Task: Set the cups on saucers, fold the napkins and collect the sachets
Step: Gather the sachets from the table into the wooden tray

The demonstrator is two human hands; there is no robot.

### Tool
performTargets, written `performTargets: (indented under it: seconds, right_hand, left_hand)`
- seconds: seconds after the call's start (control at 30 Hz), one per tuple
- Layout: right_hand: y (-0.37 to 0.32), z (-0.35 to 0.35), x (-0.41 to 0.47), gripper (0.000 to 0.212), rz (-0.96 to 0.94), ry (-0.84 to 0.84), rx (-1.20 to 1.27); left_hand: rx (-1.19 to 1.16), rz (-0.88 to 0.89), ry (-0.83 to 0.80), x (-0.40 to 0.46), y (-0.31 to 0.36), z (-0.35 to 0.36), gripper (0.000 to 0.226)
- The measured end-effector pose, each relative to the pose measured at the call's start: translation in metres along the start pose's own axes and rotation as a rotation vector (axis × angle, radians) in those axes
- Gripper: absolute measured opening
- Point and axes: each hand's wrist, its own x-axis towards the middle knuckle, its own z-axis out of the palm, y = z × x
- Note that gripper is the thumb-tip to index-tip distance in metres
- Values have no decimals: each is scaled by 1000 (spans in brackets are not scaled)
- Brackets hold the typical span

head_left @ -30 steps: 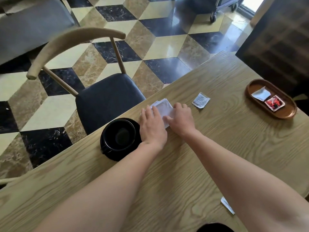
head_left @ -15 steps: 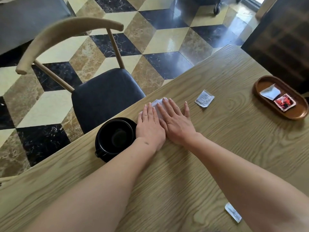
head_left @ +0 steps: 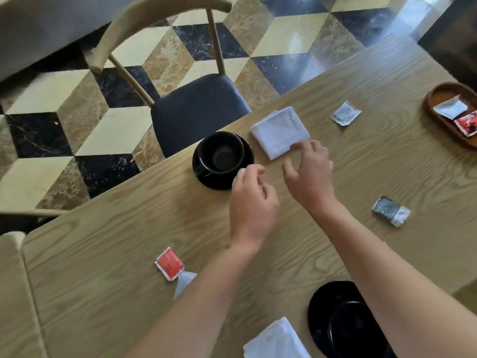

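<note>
A folded white napkin (head_left: 280, 131) lies flat on the wooden table (head_left: 387, 164), right of a black cup (head_left: 222, 153) standing on its black saucer (head_left: 246, 161). My left hand (head_left: 251, 202) hovers just near of the saucer, fingers loosely curled and empty. My right hand (head_left: 309, 174) hovers at the napkin's near corner, fingers apart, holding nothing. Loose sachets lie about: a grey sachet (head_left: 345, 116), a dark sachet (head_left: 391, 210), a red sachet (head_left: 169, 263) with a pale sachet (head_left: 184, 282) beside it. A second napkin (head_left: 276, 341) and a second black cup and saucer (head_left: 340, 321) sit at the near edge.
A brown wooden tray (head_left: 436, 99) at the far right holds a white and a red sachet. A chair with a dark seat (head_left: 196, 109) stands against the table's far edge. Another pale chair back (head_left: 13, 293) is at the left.
Both hands have lifted off the folded napkin and drawn back toward me; the napkin now lies uncovered. The view has pulled back and shows more of the near table.
</note>
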Motion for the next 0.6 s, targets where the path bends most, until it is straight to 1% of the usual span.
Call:
performTargets:
  seconds: [0.1, 0.2, 0.27, 0.33, 0.4, 0.47, 0.53, 0.6]
  right_hand:
    - [-24, 22, -91, 26, 3, -143, 105]
    - [-46, 53, -169, 23, 18, -370, 167]
    - [-58, 75, -209, 21, 37, -499, 142]
    - [-66, 95, -238, 24, -6, -574, 31]
    - [-71, 112, -256, 36, -103, -582, -166]
    - [-75, 122, -266, 46, -157, -535, -300]
    - [-79, 128, -271, 51, -173, -463, -330]
    - [-83, 132, -271, 53, -167, -435, -324]
  left_hand:
    - [22, -222, 89, -75, -58, -42, 24]
    - [123, -379, 144, -127, -114, -81, 22]
    - [143, -477, 182, -142, -141, -105, 18]
    - [106, -631, 262, -143, -161, -125, 11]
    - [51, -838, 328, -134, -173, -138, 21]
    - [44, -1011, 313, -125, -182, -144, 38]
    - [53, -1075, 274, -115, -188, -144, 58]
    - [55, -1093, 254, -107, -189, -141, 65]
